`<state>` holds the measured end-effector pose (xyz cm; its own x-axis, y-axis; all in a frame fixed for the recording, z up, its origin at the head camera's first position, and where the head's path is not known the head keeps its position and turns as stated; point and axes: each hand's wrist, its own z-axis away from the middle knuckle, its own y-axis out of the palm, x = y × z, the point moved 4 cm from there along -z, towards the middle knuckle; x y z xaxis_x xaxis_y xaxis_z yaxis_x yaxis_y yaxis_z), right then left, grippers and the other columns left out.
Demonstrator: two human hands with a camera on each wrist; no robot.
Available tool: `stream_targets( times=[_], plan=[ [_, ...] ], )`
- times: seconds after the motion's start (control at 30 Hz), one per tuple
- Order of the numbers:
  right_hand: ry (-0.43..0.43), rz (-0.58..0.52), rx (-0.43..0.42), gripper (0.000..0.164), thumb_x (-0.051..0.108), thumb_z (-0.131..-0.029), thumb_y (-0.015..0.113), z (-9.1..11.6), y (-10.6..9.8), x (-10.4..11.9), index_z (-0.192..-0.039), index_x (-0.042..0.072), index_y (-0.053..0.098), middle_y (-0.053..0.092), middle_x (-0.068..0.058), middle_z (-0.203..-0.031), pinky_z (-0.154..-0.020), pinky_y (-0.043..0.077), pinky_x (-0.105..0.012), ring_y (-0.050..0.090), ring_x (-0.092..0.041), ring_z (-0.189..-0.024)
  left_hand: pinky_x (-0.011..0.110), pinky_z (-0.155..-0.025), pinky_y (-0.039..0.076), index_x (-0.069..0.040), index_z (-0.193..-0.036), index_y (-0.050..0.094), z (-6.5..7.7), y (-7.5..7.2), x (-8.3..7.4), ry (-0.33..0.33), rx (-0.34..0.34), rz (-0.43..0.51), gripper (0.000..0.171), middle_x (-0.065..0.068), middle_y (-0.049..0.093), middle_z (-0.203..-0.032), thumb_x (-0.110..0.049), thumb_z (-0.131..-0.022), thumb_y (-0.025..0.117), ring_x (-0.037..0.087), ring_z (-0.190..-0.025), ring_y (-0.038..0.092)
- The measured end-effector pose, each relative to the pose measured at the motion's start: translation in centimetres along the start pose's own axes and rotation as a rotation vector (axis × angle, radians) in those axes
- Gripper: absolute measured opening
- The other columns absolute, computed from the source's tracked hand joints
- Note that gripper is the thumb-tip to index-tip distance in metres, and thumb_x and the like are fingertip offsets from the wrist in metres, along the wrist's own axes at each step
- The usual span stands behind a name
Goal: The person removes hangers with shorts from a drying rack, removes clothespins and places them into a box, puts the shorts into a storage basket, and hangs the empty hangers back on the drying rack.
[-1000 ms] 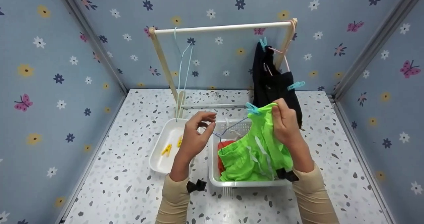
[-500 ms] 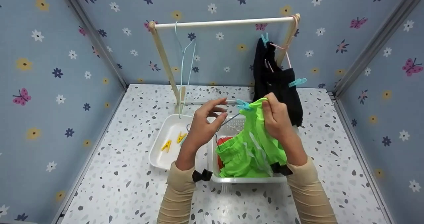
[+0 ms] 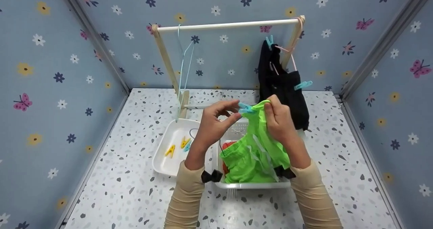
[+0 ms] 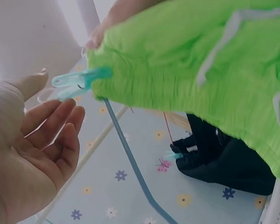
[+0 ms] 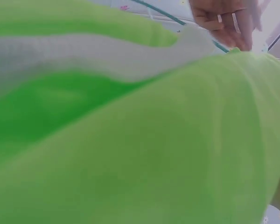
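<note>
Neon-green shorts point(image 3: 252, 164) with white drawstrings hang from my right hand point(image 3: 279, 120), which grips their waistband. A light-blue clothespin point(image 4: 81, 80) is clipped on the waistband, beside a blue hanger point(image 4: 133, 161) that runs down from it. My left hand point(image 3: 218, 122) reaches to the clothespin's handles with thumb and fingers spread. In the left wrist view the thumb is apart from the clothespin; the fingertips lie at its lower handle, and whether they touch is unclear. Green cloth fills most of the right wrist view and hides the right hand there.
A white basket point(image 3: 252, 185) with red cloth stands under the shorts. Left of it, a white tray point(image 3: 159, 159) holds yellow clothespins point(image 3: 170, 151) and a blue one. Behind, a rack point(image 3: 230, 25) bears a light-blue hanger point(image 3: 182, 70) and black trousers point(image 3: 282, 97) on a pink hanger.
My left hand has moved right, up to the clothespin on the shorts. The right hand has shifted left with the shorts, still gripping the waistband.
</note>
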<state>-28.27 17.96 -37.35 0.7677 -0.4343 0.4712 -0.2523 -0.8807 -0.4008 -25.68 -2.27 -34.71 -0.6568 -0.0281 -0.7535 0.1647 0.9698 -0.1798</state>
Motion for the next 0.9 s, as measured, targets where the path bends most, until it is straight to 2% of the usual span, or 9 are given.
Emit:
stream_targets(
  times=[0.1, 0.27, 0.53, 0.67, 0.9],
  plan=[
    [-0.002, 0.014, -0.006, 0.028, 0.023, -0.105, 0.044, -0.05, 0.02, 0.04, -0.084, 0.004, 0.044, 0.043, -0.003, -0.067, -0.049, 0.034, -0.024, 0.044, -0.013, -0.055, 0.039, -0.074, 0.052, 0.008, -0.114, 0.066, -0.25, 0.08, -0.48, 0.001, -0.009, -0.029, 0.031, 0.021, 0.067, -0.097, 0.000, -0.085, 0.073, 0.033, -0.089, 0.064],
    [-0.008, 0.019, 0.008, 0.029, 0.025, -0.105, 0.042, 0.05, 0.26, 0.15, -0.084, 0.005, 0.044, 0.042, -0.003, -0.066, -0.049, 0.034, -0.024, 0.044, -0.014, -0.055, 0.036, -0.072, 0.053, 0.007, -0.104, 0.070, -0.48, 0.21, -0.54, 0.017, -0.051, -0.061, 0.023, 0.018, 0.069, -0.094, 0.000, -0.082, 0.075, 0.027, -0.084, 0.066],
    [-0.021, -0.013, -0.013, 0.023, 0.016, -0.104, 0.046, 0.51, 0.42, 0.35, -0.084, 0.005, 0.045, 0.041, -0.003, -0.065, -0.048, 0.032, -0.023, 0.041, -0.012, -0.053, 0.030, -0.066, 0.053, 0.008, -0.092, 0.072, -0.07, 0.41, -0.59, 0.160, -0.143, -0.126, 0.012, 0.016, 0.071, -0.084, 0.007, -0.081, 0.074, 0.021, -0.070, 0.067],
    [-0.038, -0.023, -0.023, 0.025, 0.018, -0.104, 0.046, 0.64, 0.24, 0.60, -0.083, 0.004, 0.045, 0.040, -0.003, -0.065, -0.047, 0.032, -0.023, 0.040, -0.011, -0.052, 0.030, -0.063, 0.053, 0.008, -0.087, 0.073, -0.10, 0.33, -0.63, 0.206, -0.170, -0.111, 0.008, 0.015, 0.071, -0.078, 0.011, -0.079, 0.074, 0.020, -0.066, 0.066],
    [-0.033, -0.034, -0.043, 0.027, 0.019, -0.104, 0.047, 0.56, -0.11, 0.48, -0.082, 0.004, 0.045, 0.039, -0.002, -0.063, -0.048, 0.030, -0.023, 0.038, -0.010, -0.052, 0.030, -0.061, 0.053, 0.010, -0.087, 0.073, -0.07, 0.07, -0.72, 0.211, -0.191, -0.089, 0.008, 0.015, 0.070, -0.076, 0.011, -0.080, 0.073, 0.020, -0.064, 0.067]
  ],
)
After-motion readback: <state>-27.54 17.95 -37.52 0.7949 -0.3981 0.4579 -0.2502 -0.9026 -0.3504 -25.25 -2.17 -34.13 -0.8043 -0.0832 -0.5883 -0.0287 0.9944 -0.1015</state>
